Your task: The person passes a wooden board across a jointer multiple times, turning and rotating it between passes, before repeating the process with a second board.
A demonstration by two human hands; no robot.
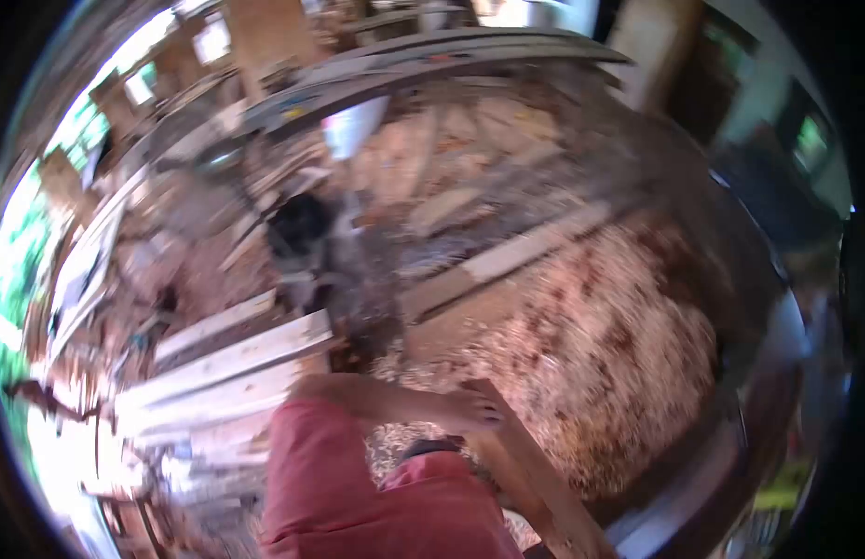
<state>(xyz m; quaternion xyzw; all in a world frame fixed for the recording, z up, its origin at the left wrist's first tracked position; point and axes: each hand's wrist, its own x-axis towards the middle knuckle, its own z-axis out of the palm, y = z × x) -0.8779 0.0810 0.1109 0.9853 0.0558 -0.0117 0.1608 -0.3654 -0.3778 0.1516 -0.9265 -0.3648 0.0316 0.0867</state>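
My left hand reaches across in front of my red shirt, its fingers bent over the edge of a long tan piece that looks like a wooden board. The board slants from the middle of the view down to the lower right, close to my body. Near its lower end shows what seems to be my right forearm; blur and overlap hide the right hand and its fingers. A big heap of wood shavings lies just beyond the board.
Pale planks lie stacked at the left. A long beam borders the shavings. Across the back runs a bench of long boards, with a white sheet-like item by it. Wood scraps cover the floor at left. The view is motion-blurred.
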